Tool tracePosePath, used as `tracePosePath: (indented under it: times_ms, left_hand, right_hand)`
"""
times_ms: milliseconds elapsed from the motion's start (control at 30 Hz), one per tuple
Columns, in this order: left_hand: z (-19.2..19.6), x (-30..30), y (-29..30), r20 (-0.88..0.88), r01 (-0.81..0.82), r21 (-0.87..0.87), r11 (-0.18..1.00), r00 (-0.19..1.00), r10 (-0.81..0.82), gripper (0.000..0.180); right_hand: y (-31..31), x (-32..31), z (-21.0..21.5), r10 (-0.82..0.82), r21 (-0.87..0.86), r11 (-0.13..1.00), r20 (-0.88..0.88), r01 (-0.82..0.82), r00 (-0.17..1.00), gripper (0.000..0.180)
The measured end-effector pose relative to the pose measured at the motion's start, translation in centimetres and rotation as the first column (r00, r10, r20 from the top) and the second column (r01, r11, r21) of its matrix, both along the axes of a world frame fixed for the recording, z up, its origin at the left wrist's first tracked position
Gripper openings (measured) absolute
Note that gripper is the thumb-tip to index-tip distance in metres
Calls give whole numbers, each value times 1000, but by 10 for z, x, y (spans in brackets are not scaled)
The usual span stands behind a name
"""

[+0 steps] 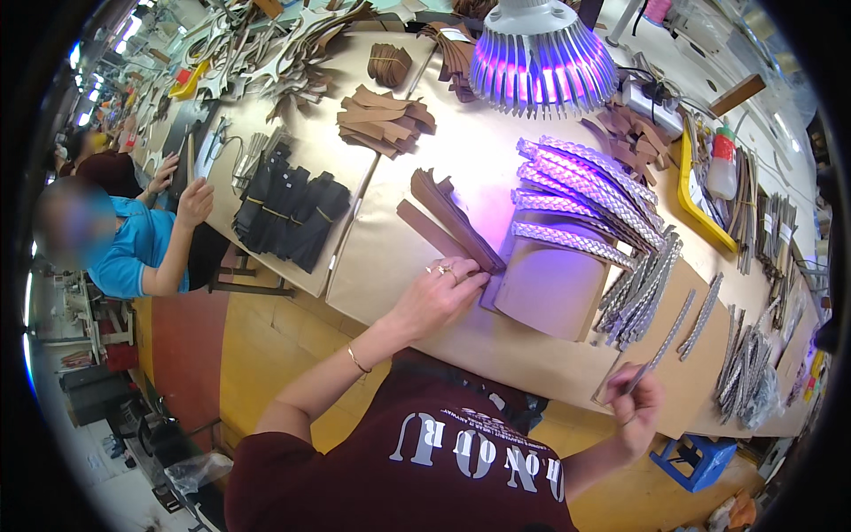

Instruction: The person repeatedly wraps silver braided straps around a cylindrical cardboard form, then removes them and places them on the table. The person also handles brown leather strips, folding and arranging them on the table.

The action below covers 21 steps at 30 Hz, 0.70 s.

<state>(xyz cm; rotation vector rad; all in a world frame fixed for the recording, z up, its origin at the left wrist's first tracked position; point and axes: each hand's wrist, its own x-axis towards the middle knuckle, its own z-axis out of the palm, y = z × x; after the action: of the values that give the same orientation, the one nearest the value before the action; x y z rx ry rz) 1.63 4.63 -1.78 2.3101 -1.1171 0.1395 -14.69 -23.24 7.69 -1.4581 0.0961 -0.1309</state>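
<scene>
While yellow-and-red floor [266, 355] spreads below, my brown-topped table [372, 217] sits under a purple-lit lamp [542, 66]. Curved brown board [550, 288] bears silver braided straps [589, 191]. My left hand [443, 294], fingers bunched, meets brown strips' [450, 217] near end; can't tell if gripping. My right hand [634, 399] pinches a thin strip [672, 326], pointing away from me, right of the board.

A finned lamp [542, 66] on the far side glows violet-white, and the table [483, 146] is bright close to it. Purple highlights glint off the braided strips [576, 191] below. White ceiling tubes [131, 27] glare at far left, while the near maroon shirt [346, 479] sits dimmer. Fisheye distortion bends edges toward a dark, soft rim; a blurred patch hides the head of a co-worker [146, 248].
</scene>
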Motion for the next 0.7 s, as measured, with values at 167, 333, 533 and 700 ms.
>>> tracePosePath:
  times_ms: [167, 333, 533, 700]
  left_hand:
    - [-6, 6, 6, 23, 46, -36, 998, 999, -45, 24]
    - [-1, 6, 15, -258, -42, -228, 973, 966, -19, 20]
    - [10, 9, 22, -512, -119, -290, 950, 858, -49, 17]
    - [17, 15, 25, -530, -7, -164, 986, 844, -82, 15]
  right_hand:
    - [37, 25, 7, 411, -3, 907, -204, -420, 888, 23]
    - [97, 51, 2, 395, -516, 683, -335, -517, 856, 26]
    - [135, 72, -14, 335, -804, 381, -340, -456, 879, 28]
    - [142, 70, -35, 296, -831, 366, -323, -419, 899, 30]
